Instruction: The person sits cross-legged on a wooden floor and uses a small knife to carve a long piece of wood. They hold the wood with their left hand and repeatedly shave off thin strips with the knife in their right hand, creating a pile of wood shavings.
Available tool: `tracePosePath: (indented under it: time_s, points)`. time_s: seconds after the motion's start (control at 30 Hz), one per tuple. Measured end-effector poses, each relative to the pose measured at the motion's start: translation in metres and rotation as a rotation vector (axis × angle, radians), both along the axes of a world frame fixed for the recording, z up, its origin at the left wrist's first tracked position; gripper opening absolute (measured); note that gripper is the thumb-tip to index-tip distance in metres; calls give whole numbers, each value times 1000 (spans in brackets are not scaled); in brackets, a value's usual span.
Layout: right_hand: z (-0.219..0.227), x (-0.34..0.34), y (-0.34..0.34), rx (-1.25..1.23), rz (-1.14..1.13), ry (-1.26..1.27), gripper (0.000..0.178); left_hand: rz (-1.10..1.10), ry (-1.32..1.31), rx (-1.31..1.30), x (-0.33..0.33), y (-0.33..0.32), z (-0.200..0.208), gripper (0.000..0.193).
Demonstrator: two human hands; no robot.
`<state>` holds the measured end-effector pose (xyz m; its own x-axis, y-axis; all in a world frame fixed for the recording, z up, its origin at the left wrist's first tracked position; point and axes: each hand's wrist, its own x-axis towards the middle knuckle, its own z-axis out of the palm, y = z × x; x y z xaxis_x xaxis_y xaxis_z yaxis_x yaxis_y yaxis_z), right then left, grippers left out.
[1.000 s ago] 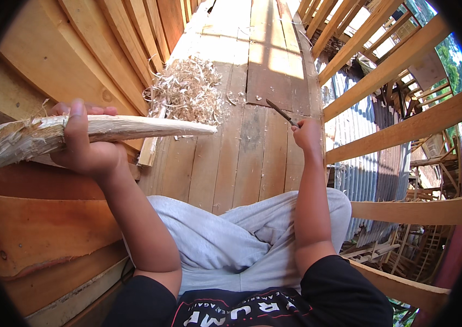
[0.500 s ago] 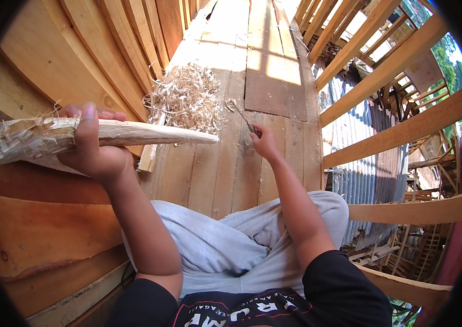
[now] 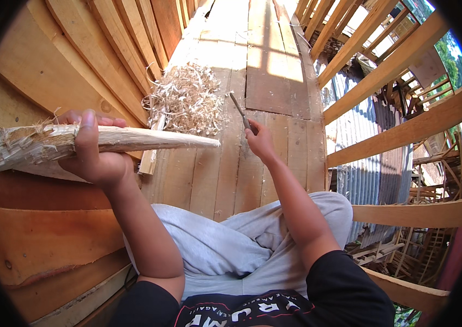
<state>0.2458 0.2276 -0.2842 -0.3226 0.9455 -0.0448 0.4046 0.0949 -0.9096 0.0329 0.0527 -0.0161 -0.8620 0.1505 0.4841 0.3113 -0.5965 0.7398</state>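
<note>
My left hand (image 3: 96, 143) is wrapped round a pale wooden pole (image 3: 149, 139), thumb over its top. The pole lies sideways, its whittled end tapering to a point at the right; rough, frayed fibres stand up on the thicker part left of the hand. In my right hand (image 3: 260, 140) is a knife (image 3: 238, 107), gripped by its handle. Its narrow dark blade points away and slightly left, apart from the pole and beyond its tip.
A heap of curly wood shavings (image 3: 187, 98) lies on the plank floor (image 3: 209, 185) beyond the pole. Wooden boards (image 3: 51, 71) form a wall on the left. A slatted railing (image 3: 400, 133) runs along the right, with corrugated metal sheets (image 3: 372, 158) beyond it. My crossed legs (image 3: 214, 234) are below.
The knife has turned in my right hand, so its blade now shows straighter and broader. That hand has shifted slightly up and left. My left hand still holds the pole in place.
</note>
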Motion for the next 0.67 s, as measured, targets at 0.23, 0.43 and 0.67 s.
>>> tracePosePath:
  time_s: [0.23, 0.43, 0.67]
  points:
    - [14, -1, -9, -88, 121, -456, 34, -33, -7, 0, -1, -1, -4, 21]
    - [8, -13, -20, 109, -115, -14, 21, -38, 16, -6, -1, 0, -5, 21]
    - [1, -5, -20, 158, -76, -376, 13, -41, 4, -20, -4, -1, -8, 22]
